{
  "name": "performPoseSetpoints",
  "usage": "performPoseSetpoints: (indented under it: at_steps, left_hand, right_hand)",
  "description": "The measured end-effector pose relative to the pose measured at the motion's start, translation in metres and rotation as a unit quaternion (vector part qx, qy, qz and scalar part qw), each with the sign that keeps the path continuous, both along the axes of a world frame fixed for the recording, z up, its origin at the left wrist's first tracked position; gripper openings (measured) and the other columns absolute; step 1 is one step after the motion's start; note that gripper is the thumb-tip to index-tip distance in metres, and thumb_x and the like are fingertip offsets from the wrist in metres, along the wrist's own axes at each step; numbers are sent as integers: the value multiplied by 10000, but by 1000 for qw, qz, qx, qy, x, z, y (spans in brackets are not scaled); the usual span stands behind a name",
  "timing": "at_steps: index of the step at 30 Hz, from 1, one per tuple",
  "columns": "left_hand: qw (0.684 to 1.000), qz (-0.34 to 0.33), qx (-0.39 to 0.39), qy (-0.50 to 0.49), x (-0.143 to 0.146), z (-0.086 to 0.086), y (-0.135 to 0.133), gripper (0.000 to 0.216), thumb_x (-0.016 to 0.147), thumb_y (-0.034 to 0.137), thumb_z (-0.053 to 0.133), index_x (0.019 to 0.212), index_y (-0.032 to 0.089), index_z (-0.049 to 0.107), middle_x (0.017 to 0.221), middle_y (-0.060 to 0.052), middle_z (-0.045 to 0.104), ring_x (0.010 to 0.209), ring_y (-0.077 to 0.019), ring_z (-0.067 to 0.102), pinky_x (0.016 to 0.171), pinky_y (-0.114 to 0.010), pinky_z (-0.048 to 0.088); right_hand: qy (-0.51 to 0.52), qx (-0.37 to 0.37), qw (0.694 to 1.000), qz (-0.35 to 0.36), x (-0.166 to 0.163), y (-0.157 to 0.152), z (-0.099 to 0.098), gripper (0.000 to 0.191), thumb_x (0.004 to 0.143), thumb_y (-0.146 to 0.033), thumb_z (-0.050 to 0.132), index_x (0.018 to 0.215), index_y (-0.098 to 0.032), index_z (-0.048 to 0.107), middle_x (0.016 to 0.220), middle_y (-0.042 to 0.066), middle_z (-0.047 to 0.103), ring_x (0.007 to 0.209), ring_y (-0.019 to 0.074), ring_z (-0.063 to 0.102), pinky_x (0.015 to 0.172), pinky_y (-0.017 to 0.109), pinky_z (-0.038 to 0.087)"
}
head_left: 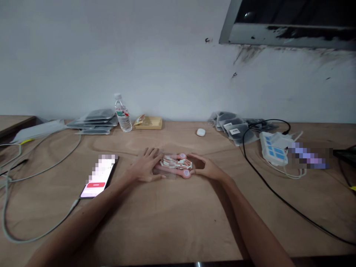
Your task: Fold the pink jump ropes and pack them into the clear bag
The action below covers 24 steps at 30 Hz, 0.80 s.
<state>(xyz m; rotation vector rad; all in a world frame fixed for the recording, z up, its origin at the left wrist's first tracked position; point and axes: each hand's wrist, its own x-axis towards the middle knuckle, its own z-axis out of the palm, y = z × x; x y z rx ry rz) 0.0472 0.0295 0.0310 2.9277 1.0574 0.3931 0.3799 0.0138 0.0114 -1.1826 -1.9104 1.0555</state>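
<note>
A flat clear plastic packet lies on the table in front of me. Inside it are two pink bars with round, labelled ends and a cluster of small pink-and-white pieces. My left hand lies over the packet's left end, fingers stretched along the far edge and thumb along the near edge, gripping it between them. At the right end, the thumb and fingers of my right hand curve round and hold the packet by the two round ends. The part under my left palm is hidden.
To the left lies a lit phone on a white cable. Along the wall stand a water bottle, a small yellow tray, a white case and bagged dark items. A power strip and black cable are at right.
</note>
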Motion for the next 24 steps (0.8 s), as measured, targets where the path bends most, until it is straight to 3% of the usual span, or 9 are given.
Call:
performPoseSetpoints:
  at_steps: [4, 9, 14, 19, 24]
  left_hand:
    - [1000, -1, 5, -5, 0, 0, -1, 928, 807, 781, 562, 1509, 201, 382, 1487, -195, 442, 1331, -405, 397, 1117, -600, 280]
    - [1000, -2, -1, -7, 1, 0, -1, 922, 800, 782, 568, 1500, 207, 398, 1483, -187, 448, 1328, -406, 397, 1114, -614, 275]
    - [1000, 2, -4, -13, 1, -2, 0, 933, 789, 804, 555, 1493, 210, 409, 1483, -183, 449, 1332, -402, 397, 1124, -619, 262]
    - [1000, 7, 2, -23, 0, -4, 2, 912, 792, 815, 538, 1479, 226, 427, 1466, -179, 464, 1331, -404, 404, 1122, -608, 277]
    - [1000, 20, 10, -8, 5, -5, -1, 958, 760, 829, 565, 1459, 184, 454, 1429, -204, 476, 1305, -409, 423, 1112, -594, 294]
  right_hand:
    - [-46, 53, 996, 52, -1, -2, 7, 907, 619, -550, 902, 1430, -326, 562, 1449, 74, 596, 1347, 387, 530, 1123, 542, 434]
    - [-119, 86, 989, 26, -8, -2, 8, 976, 581, -587, 908, 1446, -308, 553, 1468, 114, 568, 1417, 449, 415, 1169, 645, 290]
    - [-71, 72, 994, 33, -12, -3, 7, 951, 593, -600, 898, 1426, -274, 576, 1482, 134, 544, 1391, 425, 457, 1156, 603, 344]
    - [12, 49, 996, 74, -21, -9, 11, 850, 660, -558, 881, 1417, -326, 572, 1448, 88, 579, 1320, 369, 553, 1108, 529, 447]
    - [12, 72, 995, 62, -31, -7, 3, 832, 639, -558, 894, 1379, -302, 612, 1463, 100, 566, 1384, 372, 485, 1151, 545, 390]
